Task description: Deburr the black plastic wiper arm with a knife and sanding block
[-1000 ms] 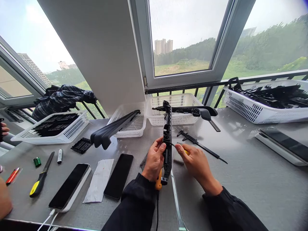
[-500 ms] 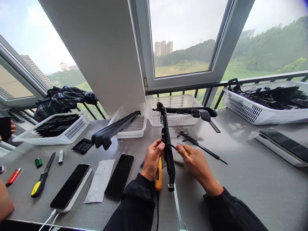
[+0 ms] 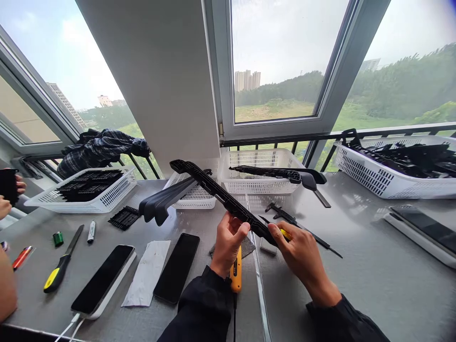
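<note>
Tipped off vertical, the long black ribbed plastic strip [image 3: 210,187] is slanting up-left, left hand [image 3: 228,242] fingers gripping it, right hand [image 3: 302,254] fingers clasping a yellow-handled tool [image 3: 285,233].

One head-worn camera looks forward and slightly down across the steel table [image 3: 356,275] toward the windows [image 3: 278,61], the left hand [image 3: 228,242] and right hand [image 3: 302,256] close beneath it.

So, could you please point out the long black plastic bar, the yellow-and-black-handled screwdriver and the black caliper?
long black plastic bar [image 3: 211,186]: head view, mid-length.
yellow-and-black-handled screwdriver [image 3: 54,279]: head view, handle.
black caliper [image 3: 285,218]: head view, sliding head.
</note>
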`<state>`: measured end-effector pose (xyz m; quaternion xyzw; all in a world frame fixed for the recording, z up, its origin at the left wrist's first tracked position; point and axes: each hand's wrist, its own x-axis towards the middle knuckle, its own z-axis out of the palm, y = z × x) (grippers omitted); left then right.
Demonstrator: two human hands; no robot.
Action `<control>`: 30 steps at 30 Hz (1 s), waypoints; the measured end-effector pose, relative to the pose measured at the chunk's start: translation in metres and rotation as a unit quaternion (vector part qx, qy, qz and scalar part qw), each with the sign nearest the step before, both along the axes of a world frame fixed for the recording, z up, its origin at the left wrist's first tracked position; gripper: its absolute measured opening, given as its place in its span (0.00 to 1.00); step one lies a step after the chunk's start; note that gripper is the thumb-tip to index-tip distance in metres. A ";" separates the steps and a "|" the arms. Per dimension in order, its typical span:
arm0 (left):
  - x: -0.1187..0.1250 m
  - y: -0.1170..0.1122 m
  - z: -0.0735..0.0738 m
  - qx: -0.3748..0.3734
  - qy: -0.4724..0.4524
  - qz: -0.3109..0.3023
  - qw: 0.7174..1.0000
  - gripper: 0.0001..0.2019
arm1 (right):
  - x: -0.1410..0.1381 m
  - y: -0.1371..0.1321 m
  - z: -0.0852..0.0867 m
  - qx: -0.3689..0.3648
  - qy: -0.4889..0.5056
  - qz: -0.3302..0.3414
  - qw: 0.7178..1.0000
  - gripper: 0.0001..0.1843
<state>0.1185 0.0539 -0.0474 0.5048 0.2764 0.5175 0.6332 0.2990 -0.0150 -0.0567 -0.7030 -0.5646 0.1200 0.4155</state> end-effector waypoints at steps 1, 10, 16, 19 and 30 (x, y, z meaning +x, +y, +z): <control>0.000 0.000 -0.001 0.008 0.005 0.005 1.000 0.20 | 0.000 -0.001 0.002 0.016 -0.001 -0.002 1.000 0.41; 0.003 -0.006 -0.002 0.067 0.046 0.051 0.995 0.15 | -0.007 0.001 -0.004 0.079 -0.010 0.001 0.997 0.34; 0.006 -0.009 -0.004 0.070 0.045 0.044 0.996 0.16 | 0.002 0.005 -0.008 0.069 -0.014 -0.051 0.996 0.36; 0.006 -0.011 -0.003 0.076 0.058 0.043 0.994 0.16 | 0.003 0.007 -0.011 0.061 -0.031 -0.061 0.996 0.37; 0.009 -0.014 -0.007 0.090 0.102 0.059 0.989 0.18 | 0.004 0.008 -0.012 0.064 -0.048 -0.067 0.995 0.36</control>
